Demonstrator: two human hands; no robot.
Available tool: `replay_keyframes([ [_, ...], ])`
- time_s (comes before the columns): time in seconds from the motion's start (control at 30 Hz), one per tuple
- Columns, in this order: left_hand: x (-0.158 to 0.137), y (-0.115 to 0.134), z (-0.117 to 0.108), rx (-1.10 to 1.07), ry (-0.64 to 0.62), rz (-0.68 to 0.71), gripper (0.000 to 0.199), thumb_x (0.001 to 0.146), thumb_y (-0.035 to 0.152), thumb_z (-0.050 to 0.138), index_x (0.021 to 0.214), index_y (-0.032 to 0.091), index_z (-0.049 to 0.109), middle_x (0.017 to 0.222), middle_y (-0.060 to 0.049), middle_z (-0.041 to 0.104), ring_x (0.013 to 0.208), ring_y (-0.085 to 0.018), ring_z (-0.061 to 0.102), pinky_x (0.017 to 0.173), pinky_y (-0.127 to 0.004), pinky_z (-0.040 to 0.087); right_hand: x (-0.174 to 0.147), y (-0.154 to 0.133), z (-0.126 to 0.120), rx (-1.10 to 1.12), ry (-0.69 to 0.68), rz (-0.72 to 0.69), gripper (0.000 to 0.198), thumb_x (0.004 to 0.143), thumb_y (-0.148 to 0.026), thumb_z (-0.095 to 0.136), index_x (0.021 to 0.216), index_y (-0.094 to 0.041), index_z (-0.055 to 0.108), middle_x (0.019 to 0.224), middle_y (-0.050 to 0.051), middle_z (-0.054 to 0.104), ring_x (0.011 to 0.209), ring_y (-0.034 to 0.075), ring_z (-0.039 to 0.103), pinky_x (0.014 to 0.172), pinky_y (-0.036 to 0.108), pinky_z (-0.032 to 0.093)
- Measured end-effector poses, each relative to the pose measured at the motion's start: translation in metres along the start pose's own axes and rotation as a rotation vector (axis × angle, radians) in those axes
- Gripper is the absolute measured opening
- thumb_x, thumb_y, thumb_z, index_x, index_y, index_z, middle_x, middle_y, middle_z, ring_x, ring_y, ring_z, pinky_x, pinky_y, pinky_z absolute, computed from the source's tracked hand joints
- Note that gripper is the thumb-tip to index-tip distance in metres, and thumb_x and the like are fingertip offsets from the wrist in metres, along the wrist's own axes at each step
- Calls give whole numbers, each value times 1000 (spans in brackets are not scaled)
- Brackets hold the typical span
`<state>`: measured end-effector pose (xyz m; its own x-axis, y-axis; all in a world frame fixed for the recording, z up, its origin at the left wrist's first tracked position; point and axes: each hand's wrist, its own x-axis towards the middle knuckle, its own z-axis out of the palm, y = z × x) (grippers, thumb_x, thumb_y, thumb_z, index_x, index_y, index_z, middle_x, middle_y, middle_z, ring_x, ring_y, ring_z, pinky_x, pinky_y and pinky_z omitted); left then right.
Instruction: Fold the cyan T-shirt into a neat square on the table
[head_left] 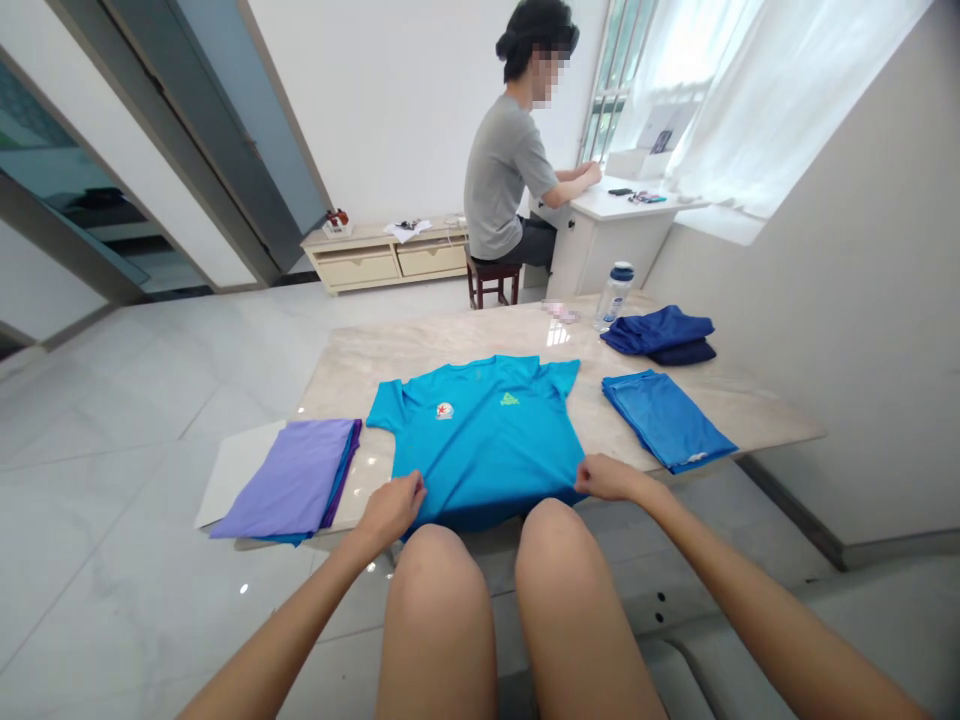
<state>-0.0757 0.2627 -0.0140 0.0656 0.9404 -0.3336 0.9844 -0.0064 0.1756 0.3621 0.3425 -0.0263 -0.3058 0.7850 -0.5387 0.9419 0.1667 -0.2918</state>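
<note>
Blue shirt (487, 440), both ends occupied: left grip (394, 504) is pinching the lower left corner, right grip (604, 477) is pinching the lower right corner, both curled tight around a bit of cloth; thumb placement too small to tell.

Handling, by judgement: light, soft, limp, probably a bit slippery, not fragile. Cloth is creasing diagonally across the chest, so it likely wrinkles easily and slides on the smooth top. Best holds: hem corners, side seams or shoulders; grabbing mid-cloth would probably bunch it.

Left arm (300, 610) is reaching forward and inward, right arm (739, 590) is mirroring it from the other side; both are passing outside the knees (442, 580).

Shirt is lying front-up on the bench (360, 350), collar pointing away, hem apparently drooping past the near edge.

Further out: purple folded stack (289, 480) is sitting left, blue folded cloth (667, 420) right, dark blue pile (664, 332) and bottle (613, 300) behind that. Co-worker (499, 180) is sitting beyond.
</note>
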Motion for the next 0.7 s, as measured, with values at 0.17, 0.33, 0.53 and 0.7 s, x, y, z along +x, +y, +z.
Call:
replay_keyframes([
  [0.17,12,-19,-28,-75,102,9,31,110,38,49,118,21,74,115,-15,81,109,-32,77,89,-37,53,8,18,-42,-28,118,-122,30,104,-38,66,114,-17,85,107,17,85,103,34,80,94,43,61],
  [0.33,62,-26,-10,-72,306,82,49,111,37,44,147,12,66,156,-22,67,148,-36,62,126,-49,47,66,-27,-28,-110,501,-236,53,113,-32,48,159,-11,63,164,23,61,154,38,58,127,52,47],
  [0.53,94,-35,41,-69,404,76,70,114,45,37,173,9,43,183,-19,39,173,-34,32,142,-56,22,117,-24,18,-68,596,-309,62,117,-44,43,171,-14,51,184,17,35,173,33,30,140,57,28],
  [0.7,92,-41,52,-38,439,14,73,114,48,33,176,10,41,183,-17,40,173,-33,32,143,-57,19,101,24,32,-29,655,-132,68,117,-48,37,173,-12,47,185,18,32,174,36,28,140,59,28],
])
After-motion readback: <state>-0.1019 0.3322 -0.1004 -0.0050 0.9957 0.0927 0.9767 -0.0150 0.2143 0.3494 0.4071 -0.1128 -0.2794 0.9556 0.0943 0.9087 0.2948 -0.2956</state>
